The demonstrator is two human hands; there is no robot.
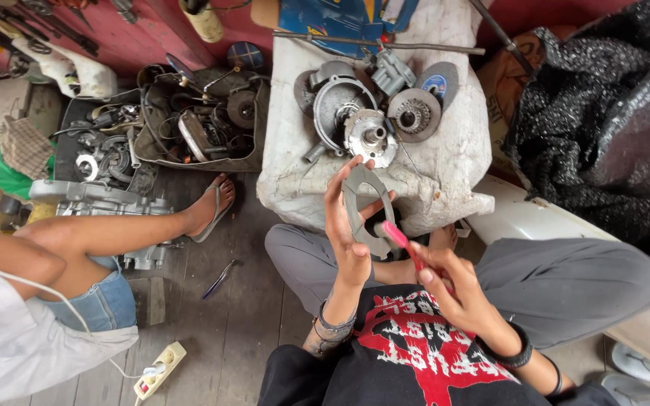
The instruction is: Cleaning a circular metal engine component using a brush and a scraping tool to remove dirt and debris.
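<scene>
Two hands busy: your left hand [347, 229] grips a grey gasket [362, 207], your right hand [453, 289] pinches a pink tool [399, 239] against it. Engine parts [362, 113] lie unassembled on the block [445, 173] ahead.

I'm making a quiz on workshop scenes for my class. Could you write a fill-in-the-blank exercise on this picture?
1. The left hand holds up a thin grey ____.
2. The right hand holds a tool with a ____ handle against the gasket.
3. Round metal engine parts lie on a ____ block ahead of the knees.
4. A pen lies on the wooden ____.

Missing words: gasket; pink; white; floor
</scene>
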